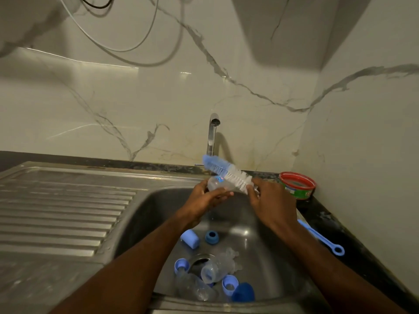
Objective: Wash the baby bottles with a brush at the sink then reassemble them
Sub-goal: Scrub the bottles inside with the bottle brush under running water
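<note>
My left hand (pixel 207 197) grips a clear baby bottle (pixel 217 183) above the steel sink (pixel 158 214). My right hand (pixel 271 200) holds the bottle brush (pixel 226 172) by its handle, and the blue and white bristles lie across the top of the bottle. Down in the basin lie two more clear bottles (pixel 212 271) (pixel 195 286), blue caps (pixel 190 239) (pixel 243 292), blue collar rings (pixel 212 237) (pixel 181 265) and clear teats (pixel 231 254). Water drips below my hands.
A chrome tap (pixel 213 132) stands behind the sink against the marble wall. The ribbed draining board (pixel 63 200) lies to the left. On the dark counter at right sit a red-rimmed green tub (pixel 298 184) and a small blue brush (pixel 322 237).
</note>
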A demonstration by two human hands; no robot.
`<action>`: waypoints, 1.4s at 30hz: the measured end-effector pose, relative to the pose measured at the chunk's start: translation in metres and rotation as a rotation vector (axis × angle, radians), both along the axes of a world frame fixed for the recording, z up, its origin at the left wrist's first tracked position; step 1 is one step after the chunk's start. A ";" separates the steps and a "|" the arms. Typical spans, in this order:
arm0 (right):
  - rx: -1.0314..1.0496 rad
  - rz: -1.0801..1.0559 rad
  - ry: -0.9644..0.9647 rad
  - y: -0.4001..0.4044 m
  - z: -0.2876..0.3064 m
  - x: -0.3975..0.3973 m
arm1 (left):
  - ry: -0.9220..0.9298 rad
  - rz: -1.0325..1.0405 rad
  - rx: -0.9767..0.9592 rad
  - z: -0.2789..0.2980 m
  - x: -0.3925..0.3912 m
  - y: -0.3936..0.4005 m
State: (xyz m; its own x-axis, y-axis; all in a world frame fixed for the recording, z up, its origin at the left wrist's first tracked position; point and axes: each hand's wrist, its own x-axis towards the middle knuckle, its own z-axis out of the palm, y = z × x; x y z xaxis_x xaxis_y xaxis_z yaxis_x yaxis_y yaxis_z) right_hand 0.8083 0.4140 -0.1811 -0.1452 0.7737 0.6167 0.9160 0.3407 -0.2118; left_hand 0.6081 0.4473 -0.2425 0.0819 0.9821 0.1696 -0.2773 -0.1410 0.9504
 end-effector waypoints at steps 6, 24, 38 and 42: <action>-0.023 0.142 -0.013 -0.005 -0.007 -0.005 | -0.143 0.028 -0.112 0.009 0.005 -0.003; 0.070 0.102 -0.066 0.000 -0.005 -0.007 | 0.206 -0.041 -0.028 0.008 0.000 -0.015; -0.108 0.071 -0.189 0.010 -0.007 -0.016 | 0.923 0.257 0.350 -0.008 0.001 -0.007; -0.029 0.042 -0.206 0.008 -0.008 -0.011 | 0.870 0.497 0.218 -0.007 -0.003 0.002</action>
